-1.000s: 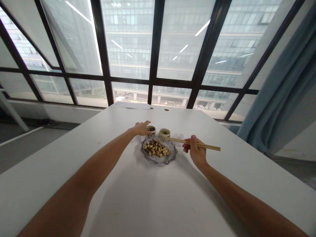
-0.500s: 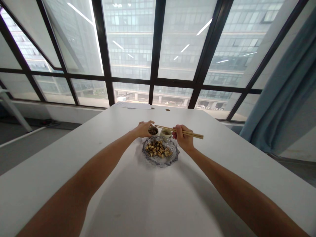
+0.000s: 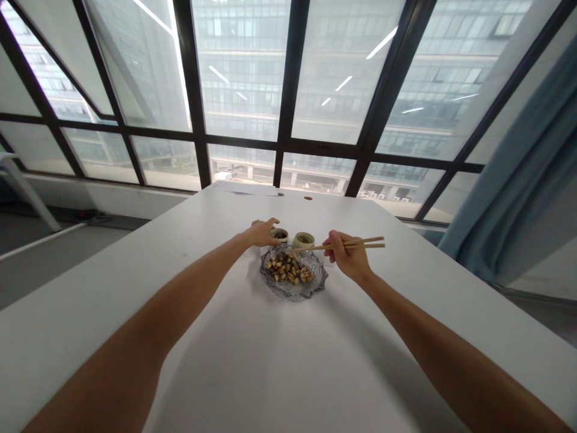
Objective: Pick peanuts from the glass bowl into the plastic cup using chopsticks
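Note:
My left hand is curled around the side of a small light cup with dark pieces inside. Between the fingers of my right hand is a pair of wooden chopsticks. Their tips reach left, above the far part of a clear glass dish with a scalloped edge. In the dish lie many tan, nut-like pieces mixed with darker ones; their exact kind is too small to tell. A second small cup stands behind the dish, right of the first, and its contents cannot be made out.
Everything stands on a long white table. Papers lie at its far edge, near two small round spots. Large dark-framed windows rise beyond it. A blue curtain hangs at the right, and a white metal rail is at the left.
The chopstick tips have moved from over the left cup down and right to the dish. My right hand has shifted right and slightly down. My left hand stays at its cup.

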{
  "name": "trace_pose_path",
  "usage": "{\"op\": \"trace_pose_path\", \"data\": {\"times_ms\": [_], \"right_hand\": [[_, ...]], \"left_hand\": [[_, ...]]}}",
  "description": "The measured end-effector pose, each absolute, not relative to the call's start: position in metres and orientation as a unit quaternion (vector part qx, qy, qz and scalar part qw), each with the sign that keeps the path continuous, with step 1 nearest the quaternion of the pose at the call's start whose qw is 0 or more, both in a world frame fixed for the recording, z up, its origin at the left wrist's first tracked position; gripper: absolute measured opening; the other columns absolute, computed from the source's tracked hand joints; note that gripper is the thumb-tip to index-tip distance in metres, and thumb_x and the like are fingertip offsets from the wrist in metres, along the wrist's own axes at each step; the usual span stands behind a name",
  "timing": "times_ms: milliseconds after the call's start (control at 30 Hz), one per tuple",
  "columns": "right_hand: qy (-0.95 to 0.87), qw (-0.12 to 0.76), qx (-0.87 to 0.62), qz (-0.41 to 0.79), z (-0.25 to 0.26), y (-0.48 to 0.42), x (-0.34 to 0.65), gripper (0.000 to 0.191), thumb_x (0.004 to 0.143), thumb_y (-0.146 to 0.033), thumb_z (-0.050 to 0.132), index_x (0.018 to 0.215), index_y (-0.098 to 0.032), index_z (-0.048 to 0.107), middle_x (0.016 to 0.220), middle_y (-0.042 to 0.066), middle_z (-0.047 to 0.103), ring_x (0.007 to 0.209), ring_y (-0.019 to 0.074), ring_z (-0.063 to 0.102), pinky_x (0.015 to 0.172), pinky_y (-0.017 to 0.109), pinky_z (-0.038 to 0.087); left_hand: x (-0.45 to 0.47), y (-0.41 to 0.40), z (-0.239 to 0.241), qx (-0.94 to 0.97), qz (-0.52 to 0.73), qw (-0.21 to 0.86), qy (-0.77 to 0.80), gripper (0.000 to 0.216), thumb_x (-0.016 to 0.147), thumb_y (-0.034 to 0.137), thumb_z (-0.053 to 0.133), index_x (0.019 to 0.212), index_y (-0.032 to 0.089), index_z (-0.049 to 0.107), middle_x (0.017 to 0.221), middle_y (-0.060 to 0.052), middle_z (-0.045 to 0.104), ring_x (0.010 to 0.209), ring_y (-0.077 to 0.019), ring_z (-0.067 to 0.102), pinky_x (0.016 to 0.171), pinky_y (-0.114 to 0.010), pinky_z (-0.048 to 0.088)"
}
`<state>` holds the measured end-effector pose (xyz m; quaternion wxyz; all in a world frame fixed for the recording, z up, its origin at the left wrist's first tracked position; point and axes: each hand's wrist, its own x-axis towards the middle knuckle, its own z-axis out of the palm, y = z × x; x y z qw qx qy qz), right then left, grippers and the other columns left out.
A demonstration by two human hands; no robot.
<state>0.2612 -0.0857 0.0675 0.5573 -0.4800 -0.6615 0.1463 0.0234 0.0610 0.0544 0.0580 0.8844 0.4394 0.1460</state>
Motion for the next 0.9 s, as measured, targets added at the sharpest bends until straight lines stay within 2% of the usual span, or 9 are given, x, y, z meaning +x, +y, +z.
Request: {"op": "trace_pose_path", "data": {"times_ms": [167,300,433,533,633,767,900], "right_hand": [[-0.754,0.458,-0.462,0.085,0.064,-0.094,0.258,0.051,0.093,-0.056,0.047,0.065,-0.018,0.064,0.054,0.004,0.063,0.046,0.0132,0.056,0.044,0.024,0.042],[-0.799,0.416,-0.43,0.06,0.064,-0.094,0.247,0.048,0.093,-0.055,0.048,0.066,-0.019,0.064,0.055,0.004,0.063,0.051,0.0144,0.057,0.05,0.025,0.042],[-0.801,0.413,-0.43,0.058,0.059,-0.095,0.241,0.049,0.093,-0.056,0.049,0.063,-0.019,0.063,0.053,0.003,0.061,0.049,0.0144,0.056,0.051,0.027,0.042],[-0.758,0.456,-0.456,0.099,0.052,-0.098,0.245,0.05,0.091,-0.058,0.051,0.06,-0.02,0.062,0.051,0.002,0.061,0.046,0.0142,0.056,0.048,0.026,0.043],[-0.653,0.558,-0.481,0.177,0.043,-0.101,0.252,0.049,0.086,-0.063,0.056,0.065,-0.019,0.064,0.053,0.003,0.063,0.041,0.014,0.055,0.039,0.025,0.042],[-0.502,0.68,-0.465,0.263,0.027,-0.107,0.262,0.055,0.078,-0.07,0.06,0.071,-0.016,0.064,0.051,0.003,0.062,0.036,0.0127,0.052,0.033,0.024,0.04],[-0.424,0.7,-0.475,0.325,0.011,-0.112,0.264,0.06,0.072,-0.075,0.062,0.069,-0.015,0.063,0.05,0.004,0.062,0.035,0.0121,0.052,0.031,0.023,0.039]], "left_hand": [[0.003,0.047,0.045,0.878,0.213,0.01,0.43,0.054,0.086,0.051,0.054,0.13,0.021,0.048,0.135,-0.011,0.058,0.128,-0.029,0.051,0.114,-0.052,0.022],[-0.022,0.03,0.031,0.841,0.296,-0.019,0.452,0.042,0.089,0.046,0.051,0.123,0.021,0.054,0.13,-0.009,0.061,0.126,-0.0263,0.052,0.113,-0.047,0.028],[-0.035,0.022,0.016,0.796,0.353,0.005,0.492,0.045,0.088,0.046,0.055,0.125,0.021,0.052,0.133,-0.011,0.058,0.127,-0.0274,0.05,0.11,-0.047,0.034],[-0.036,0.02,0.004,0.758,0.395,0.054,0.517,0.06,0.084,0.049,0.06,0.132,0.017,0.046,0.137,-0.015,0.054,0.129,-0.0286,0.049,0.109,-0.044,0.038],[-0.037,0.019,-0.007,0.735,0.415,0.107,0.525,0.076,0.078,0.051,0.066,0.138,0.014,0.038,0.14,-0.018,0.051,0.129,-0.0277,0.049,0.108,-0.04,0.039],[-0.038,0.015,-0.012,0.722,0.377,0.157,0.558,0.088,0.076,0.053,0.069,0.143,0.012,0.032,0.127,-0.018,0.06,0.119,-0.0286,0.058,0.099,-0.039,0.046],[-0.039,0.01,-0.008,0.721,0.356,0.157,0.574,0.085,0.076,0.052,0.069,0.142,0.01,0.035,0.116,-0.017,0.066,0.109,-0.0284,0.064,0.091,-0.038,0.05]]}}
